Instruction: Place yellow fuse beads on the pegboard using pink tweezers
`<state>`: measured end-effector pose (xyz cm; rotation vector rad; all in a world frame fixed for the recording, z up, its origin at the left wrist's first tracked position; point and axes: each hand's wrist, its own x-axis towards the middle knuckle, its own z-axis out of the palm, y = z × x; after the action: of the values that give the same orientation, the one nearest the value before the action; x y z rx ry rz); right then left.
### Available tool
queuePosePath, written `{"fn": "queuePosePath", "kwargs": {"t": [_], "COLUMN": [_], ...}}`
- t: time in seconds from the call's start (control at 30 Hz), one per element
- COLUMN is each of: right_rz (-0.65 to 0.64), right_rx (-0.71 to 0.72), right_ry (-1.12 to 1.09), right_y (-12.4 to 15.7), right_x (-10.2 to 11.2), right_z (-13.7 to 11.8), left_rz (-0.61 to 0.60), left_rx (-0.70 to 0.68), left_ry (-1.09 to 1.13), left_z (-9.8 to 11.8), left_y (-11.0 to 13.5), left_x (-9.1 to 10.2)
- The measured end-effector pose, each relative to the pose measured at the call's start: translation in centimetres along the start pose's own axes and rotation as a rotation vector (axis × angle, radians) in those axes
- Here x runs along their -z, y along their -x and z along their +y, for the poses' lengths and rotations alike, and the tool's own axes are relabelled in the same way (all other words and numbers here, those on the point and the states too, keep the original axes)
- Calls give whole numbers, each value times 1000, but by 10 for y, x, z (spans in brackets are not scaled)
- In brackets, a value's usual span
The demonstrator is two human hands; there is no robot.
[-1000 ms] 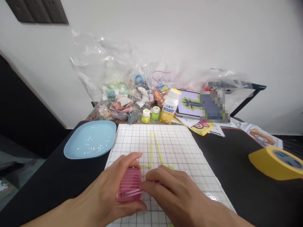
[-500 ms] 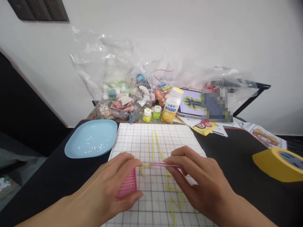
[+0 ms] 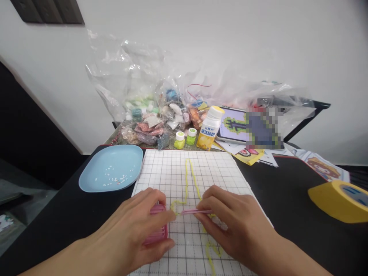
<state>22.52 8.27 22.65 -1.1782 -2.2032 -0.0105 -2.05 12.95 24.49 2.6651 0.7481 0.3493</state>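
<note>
My left hand (image 3: 138, 226) is closed around a small pink ridged tray (image 3: 157, 230), with its index finger reaching past the tray's right edge. Between the thumb and fingers of my right hand (image 3: 232, 222) is a pair of pink tweezers (image 3: 195, 211), pointing left. Their tips are close to my left index finger, just above the white gridded board (image 3: 163, 168). A yellow-green line of tiny beads (image 3: 186, 184) runs over the board in an angular outline. Part of that line is hidden by my right hand. Whether the tweezers hold a bead is too small to tell.
Left of the board lies a light blue plate (image 3: 94, 168) with scattered white beads. Two small bead jars (image 3: 179, 141), a yellow-white bottle (image 3: 209, 128), bagged beads (image 3: 146, 128) and a tablet (image 3: 231, 124) stand behind. A yellow tape roll (image 3: 330, 199) sits at right.
My right hand has brought the tweezers slightly down and left along the bead outline. My left index finger has lowered across the front of the pink tray.
</note>
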Motion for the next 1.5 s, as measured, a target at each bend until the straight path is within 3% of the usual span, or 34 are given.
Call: {"fn": "queuePosePath", "kwargs": {"t": [0.83,1.1,1.33,1.5], "right_rz": [-53,1,158,97], "right_rx": [-8,-7,-14,49], "right_ry": [-24,-24,-42,-101], "right_y": [2,0,-3,-1], "right_x": [-4,-1,1,2], "right_z": [0,0,-3,-11], "left_rz": [-107,-120,59,165], "left_rx": [6,9,30,142], "left_ry": [-95,-102,63,181], "left_z": [8,7,2,2], "left_y": [-8,-9,1,2], "left_x": [4,6,0,-5]}}
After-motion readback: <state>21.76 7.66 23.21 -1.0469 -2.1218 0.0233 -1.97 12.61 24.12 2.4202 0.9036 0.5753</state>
